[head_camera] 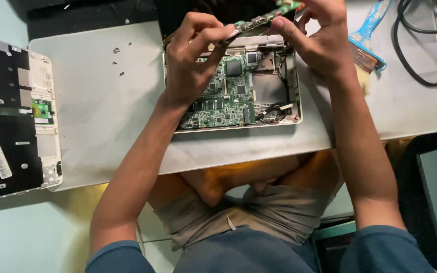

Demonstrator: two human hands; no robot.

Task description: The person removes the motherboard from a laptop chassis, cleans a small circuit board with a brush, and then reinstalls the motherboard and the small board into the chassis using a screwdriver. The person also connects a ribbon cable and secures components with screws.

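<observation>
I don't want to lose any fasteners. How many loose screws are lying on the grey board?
4 that I can make out, all small and dark, clustered on the grey board left of the opened laptop: two near the top, one lower, one lowest. Hands or parts may hide others.

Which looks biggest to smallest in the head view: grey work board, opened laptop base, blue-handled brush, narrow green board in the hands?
1. grey work board
2. opened laptop base
3 and 4. blue-handled brush and narrow green board, unranked: they look alike in length, fingers cover part of the board, and it is raised nearer the camera.
</observation>
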